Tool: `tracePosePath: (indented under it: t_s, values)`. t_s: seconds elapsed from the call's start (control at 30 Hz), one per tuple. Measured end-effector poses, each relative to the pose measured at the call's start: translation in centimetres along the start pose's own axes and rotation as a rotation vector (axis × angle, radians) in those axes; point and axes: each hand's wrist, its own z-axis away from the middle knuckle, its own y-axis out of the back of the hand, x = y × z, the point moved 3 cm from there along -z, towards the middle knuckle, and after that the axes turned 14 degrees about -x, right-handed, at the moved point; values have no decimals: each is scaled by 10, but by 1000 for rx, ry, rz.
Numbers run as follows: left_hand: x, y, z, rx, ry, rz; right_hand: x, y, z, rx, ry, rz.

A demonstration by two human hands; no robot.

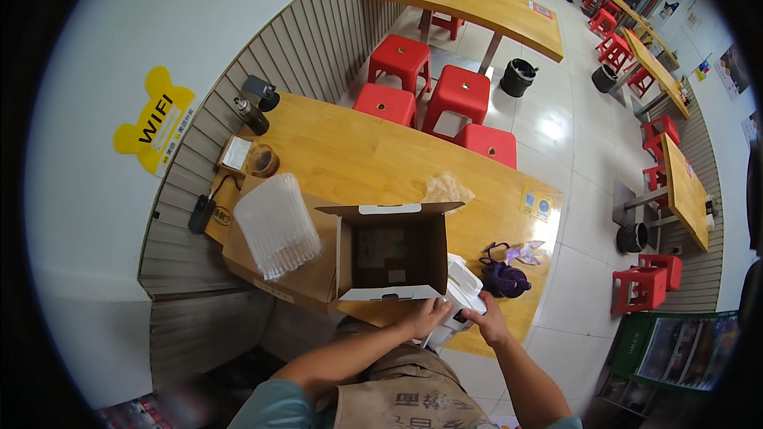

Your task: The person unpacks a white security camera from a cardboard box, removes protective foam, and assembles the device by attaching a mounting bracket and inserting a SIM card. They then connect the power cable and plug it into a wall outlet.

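Close to my body at the table's front edge, a white boxy plastic object (462,282) with a dark patch is between my hands; I cannot make out its kind. My left hand (427,319) grips its left side, fingers closed against it. On the opposite side my right hand (488,319) closes round it. Just left of it stands an open cardboard box (344,258), flaps up and brown inside. A clear air-cushion sleeve (278,226) lies on a larger flat carton (242,250). Right of my hands sits a dark purple bundle (506,278) with a loop.
The wooden table (342,139) carries a sauce bottle (253,117), a brown jar (262,160) and a crumpled wrapper (447,188). Red stools (461,95) crowd its far side. A black bin (518,78) stands on the tiles. The slatted wall (262,56) borders the left.
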Motion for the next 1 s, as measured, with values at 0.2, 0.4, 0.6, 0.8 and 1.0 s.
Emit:
tracePosePath:
  t_s: [0.2, 0.4, 0.6, 0.8, 1.0]
  values:
    - [8, 11, 15, -8, -107, -165, 29, 15, -15, -90, 54, -176]
    - [60, 52, 101, -186, 264, -212, 39, 17, -15, -141, 11, -452]
    - [198, 95, 174, -117, 76, -159, 39, 16, -10, -96, -8, -519]
    - [281, 123, 116, 220, -118, -416, 54, 4, 9, 88, -12, -532]
    - [139, 157, -43, -534, 509, -1288, 72, -23, 54, 274, -77, -499]
